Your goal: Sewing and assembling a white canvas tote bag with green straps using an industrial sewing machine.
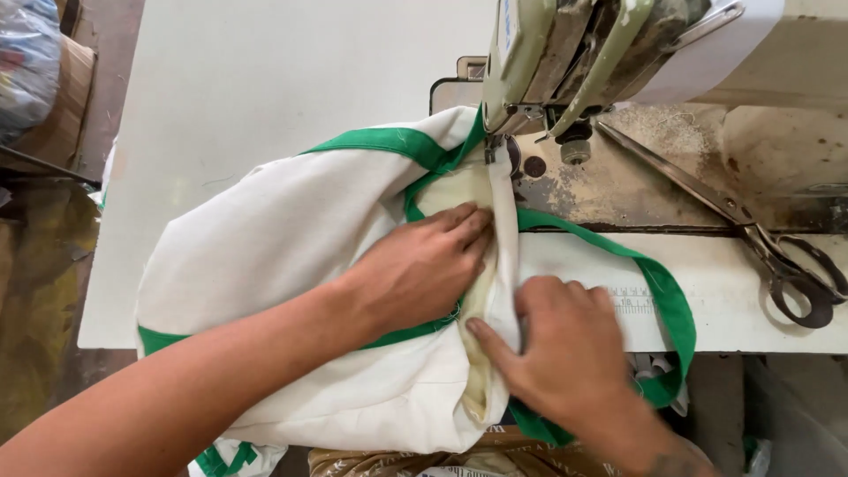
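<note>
White bench [265, 79] w/ a worn sewing machine [565, 53] at its far right edge; brownish floor to the left. Cream cloth [265, 256] w/ green trim [389, 141] lies bunched across the bench front, part hanging over the near edge, its folded seam running straight up to the presser foot [495, 146]. Left hand [415, 269] lies flat on the cloth just left of the seam, fingers [464, 221] stretched out and pressing down, not gripping anything. Right hand [565, 353] sits on the seam's right side, fingers curled loosely, thumb laid against the fold, pinning the cloth to the bench rather than pinching it. A loop of the green trim curves out to the right past that hand and drops over the bench edge. Large metal scissors [751, 234] lie on the machine bed and bench to the right, blades shut, well apart from both hands. A ruler strip [632, 300] is marked on the bench just beside the right hand. Bundle in plastic [26, 62] top left, on a brown box.
</note>
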